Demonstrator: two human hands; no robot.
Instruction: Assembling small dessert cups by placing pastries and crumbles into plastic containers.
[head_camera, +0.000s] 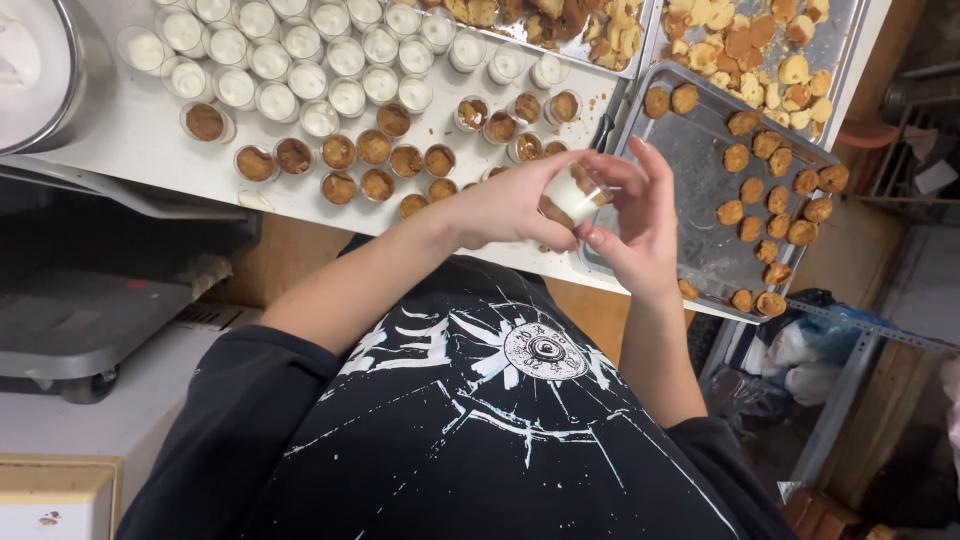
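Observation:
My left hand (510, 205) is closed around a small clear cup of white cream (573, 190), held just above the table's near edge. My right hand (635, 220) meets it from the right, thumb under the cup and fingertips on its rim, the other fingers spread. Behind the hands stand several cups topped with brown cookie (375, 150), and further back are rows of cups with plain white cream (290, 50). A metal tray (690, 150) to the right carries round brown cookies (780, 200).
Two trays of broken cookie pieces (750, 40) lie at the back right. A large metal bowl (75, 70) stands at the back left on the white table (130, 130). A grey flat device (70, 320) sits low on the left. Plastic bags (810, 350) hang on the right.

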